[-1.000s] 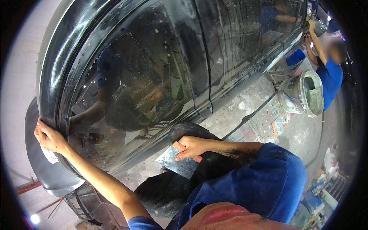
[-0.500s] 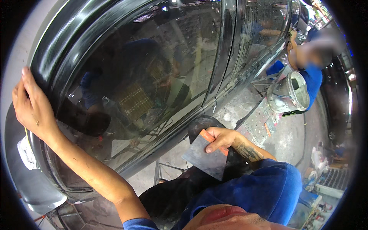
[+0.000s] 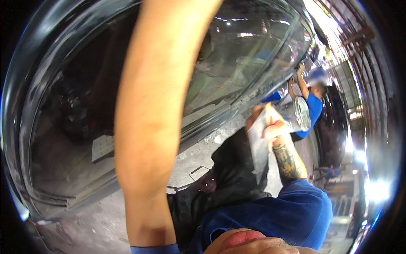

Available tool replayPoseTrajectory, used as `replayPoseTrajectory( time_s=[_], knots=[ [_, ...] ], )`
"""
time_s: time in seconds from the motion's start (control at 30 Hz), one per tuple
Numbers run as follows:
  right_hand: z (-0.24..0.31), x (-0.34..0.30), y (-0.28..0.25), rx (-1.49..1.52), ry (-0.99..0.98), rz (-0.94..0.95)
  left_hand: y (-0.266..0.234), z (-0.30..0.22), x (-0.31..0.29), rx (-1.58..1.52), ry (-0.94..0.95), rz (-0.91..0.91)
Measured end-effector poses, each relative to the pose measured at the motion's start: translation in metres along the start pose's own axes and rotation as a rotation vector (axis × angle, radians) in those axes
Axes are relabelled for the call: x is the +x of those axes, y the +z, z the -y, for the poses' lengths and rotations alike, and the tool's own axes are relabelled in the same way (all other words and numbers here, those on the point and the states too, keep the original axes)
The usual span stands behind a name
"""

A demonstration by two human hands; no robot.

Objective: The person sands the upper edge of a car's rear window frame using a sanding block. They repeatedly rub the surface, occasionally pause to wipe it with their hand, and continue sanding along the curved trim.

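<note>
Head view, glossy dark car [image 3: 230, 78], grey floor [image 3: 91, 230]

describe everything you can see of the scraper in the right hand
The scraper is a thin, flat, pale grey blade that looks like metal, slightly blurred. Turned steeply to the camera, it shows as a narrow shape tapering downward. The right hand grips its upper part, hiding much of that end. Its lower part shows against the dark trousers; whether it touches them cannot be told.
</note>
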State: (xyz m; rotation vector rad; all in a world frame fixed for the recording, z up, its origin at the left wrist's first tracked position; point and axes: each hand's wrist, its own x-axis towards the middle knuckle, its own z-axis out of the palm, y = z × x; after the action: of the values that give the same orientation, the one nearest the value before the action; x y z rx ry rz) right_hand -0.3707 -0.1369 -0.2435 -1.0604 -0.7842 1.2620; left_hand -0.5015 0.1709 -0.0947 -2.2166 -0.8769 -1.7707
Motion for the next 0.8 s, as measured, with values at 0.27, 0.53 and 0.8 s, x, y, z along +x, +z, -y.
replayPoseTrajectory(
  time_s=[0.27, 0.53, 0.8],
  knots=[
    [0.047, 0.027, 0.061, -0.262, -0.193, -0.111, -0.017, -0.003, 0.008, -0.077, 0.069, -0.108],
    [0.062, 0.080, 0.052, -0.292, -0.435, -0.019, -0.063, 0.009, -0.036, -0.270, 0.244, -0.032],
    [0.091, 0.112, 0.072, -0.411, -0.622, 0.039, -0.099, 0.033, -0.155, -0.340, 0.421, 0.097]
  ],
)
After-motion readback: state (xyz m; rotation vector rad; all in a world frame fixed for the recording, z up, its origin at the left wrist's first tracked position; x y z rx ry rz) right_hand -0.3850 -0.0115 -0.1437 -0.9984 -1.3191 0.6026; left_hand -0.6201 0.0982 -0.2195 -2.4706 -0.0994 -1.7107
